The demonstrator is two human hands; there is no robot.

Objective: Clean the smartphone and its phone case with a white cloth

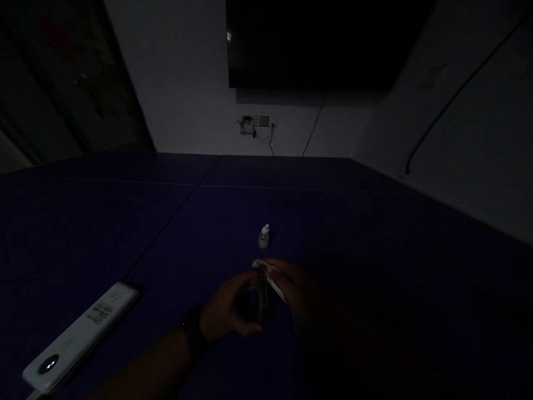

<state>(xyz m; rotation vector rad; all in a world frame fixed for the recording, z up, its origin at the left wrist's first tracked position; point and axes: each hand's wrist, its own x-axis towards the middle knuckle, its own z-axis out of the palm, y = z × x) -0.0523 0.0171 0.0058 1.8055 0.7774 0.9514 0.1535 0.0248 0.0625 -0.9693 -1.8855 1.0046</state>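
The picture is very dark. My left hand point(227, 308), with a dark band on its wrist, grips a thin, dark, phone-like object point(262, 297) between thumb and fingers. This object stands on edge, and its faces are too dark to make out. In my right hand point(293, 283) is a white folded cloth point(275, 284), pinched between thumb and fingers against the object's right side and top. I cannot tell whether it is fabric or tissue. Just beyond both hands, a small clear bottle point(264, 240) with a white cap stands upright.
A long white device point(81, 339) with a round dark button and a cord lies at the lower left on the dark blue surface point(200, 222). Against the far wall are a socket panel point(262, 121) with cables and a large black screen point(325, 44).
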